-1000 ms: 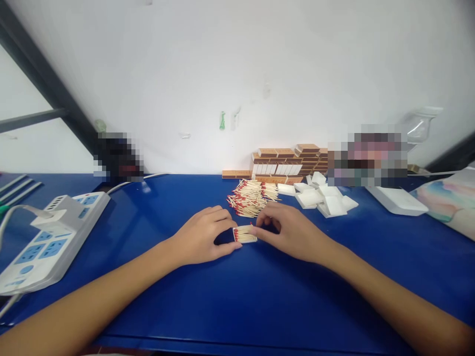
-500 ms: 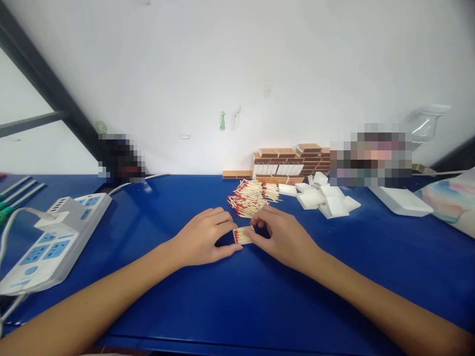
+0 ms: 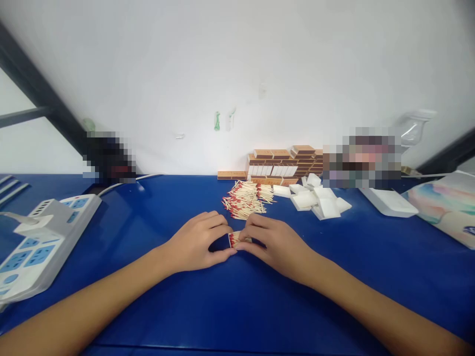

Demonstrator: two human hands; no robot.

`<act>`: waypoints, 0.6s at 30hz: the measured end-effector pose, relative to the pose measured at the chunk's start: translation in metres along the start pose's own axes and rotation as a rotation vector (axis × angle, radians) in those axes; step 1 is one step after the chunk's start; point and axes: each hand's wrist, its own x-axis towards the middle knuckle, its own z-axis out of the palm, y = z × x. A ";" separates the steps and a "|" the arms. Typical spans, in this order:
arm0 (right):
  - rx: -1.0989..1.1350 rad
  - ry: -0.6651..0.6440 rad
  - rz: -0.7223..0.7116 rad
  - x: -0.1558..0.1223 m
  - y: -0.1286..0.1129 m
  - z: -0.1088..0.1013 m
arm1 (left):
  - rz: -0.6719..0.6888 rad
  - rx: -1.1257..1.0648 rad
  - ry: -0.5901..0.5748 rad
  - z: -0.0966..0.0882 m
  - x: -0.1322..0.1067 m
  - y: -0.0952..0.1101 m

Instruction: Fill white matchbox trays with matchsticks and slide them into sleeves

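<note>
A small white matchbox tray (image 3: pixel 229 241) full of red-headed matches (image 3: pixel 233 239) sits on the blue table between my hands. My left hand (image 3: pixel 198 241) grips the tray's left end, thumb at the near side and fingers at the far side. Thumb and fingers of my right hand (image 3: pixel 272 244) are closed over the matches in the tray and hide its right part. Just behind lies a heap of loose matches (image 3: pixel 243 201), heads mostly to the left.
Stacked brown matchboxes (image 3: pixel 269 154) stand along the wall. White empty trays (image 3: pixel 322 200) are piled right of the match heap. A white box (image 3: pixel 389 202) and a colourful packet (image 3: pixel 441 202) lie farther right. At the left is a power strip (image 3: pixel 48 242) with cables.
My right hand has shifted left over the tray, its fingertips now on the matches inside and covering more of them. My left hand keeps its hold. The view has turned slightly.
</note>
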 end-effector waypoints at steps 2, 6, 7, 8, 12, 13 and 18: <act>-0.042 -0.023 -0.014 -0.002 0.003 0.001 | -0.005 0.000 -0.009 -0.001 0.001 0.000; -0.071 0.005 -0.037 -0.003 0.009 -0.002 | -0.002 0.009 -0.025 -0.004 0.003 0.000; -0.082 0.021 -0.036 -0.003 0.013 -0.005 | 0.002 0.011 -0.028 -0.005 0.003 0.001; -0.106 0.036 -0.025 -0.004 0.017 -0.008 | 0.006 0.011 -0.029 -0.005 0.004 0.001; -0.277 0.042 0.102 -0.008 0.044 -0.026 | 0.012 0.023 -0.029 -0.005 0.004 0.001; -0.292 0.022 0.132 -0.009 0.052 -0.031 | 0.010 0.025 -0.030 -0.005 0.004 0.001; -0.211 -0.083 0.201 -0.014 0.073 -0.041 | 0.013 0.018 -0.029 -0.004 0.003 0.000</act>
